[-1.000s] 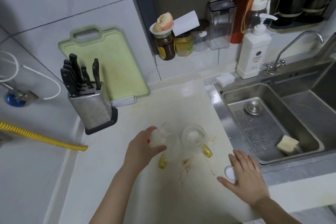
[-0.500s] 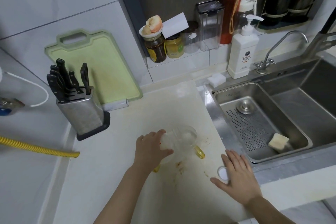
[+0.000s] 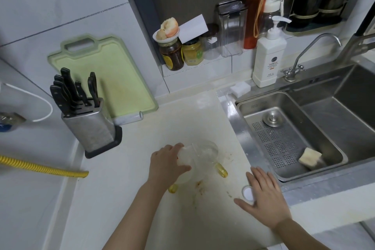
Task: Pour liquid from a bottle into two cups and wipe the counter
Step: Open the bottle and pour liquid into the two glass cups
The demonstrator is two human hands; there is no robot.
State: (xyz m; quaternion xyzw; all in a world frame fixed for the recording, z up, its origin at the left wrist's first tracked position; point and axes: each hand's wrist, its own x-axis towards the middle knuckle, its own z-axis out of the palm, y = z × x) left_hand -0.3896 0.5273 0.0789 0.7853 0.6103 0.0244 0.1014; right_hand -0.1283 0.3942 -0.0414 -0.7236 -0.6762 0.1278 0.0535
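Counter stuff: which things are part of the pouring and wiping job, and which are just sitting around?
Job: bottle in left hand; cup; white cap by right hand; stains.

Idle: knife block, cutting board, soap dispenser, jars.

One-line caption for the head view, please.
Left hand tips clear plastic bottle over yellow-handled glass cup; right hand rests flat beside white cap.

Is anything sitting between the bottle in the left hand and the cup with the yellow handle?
Nothing visible does. The left hand grips the clear bottle, tipped right over the rim of the glass cup, whose mouth is uncovered.
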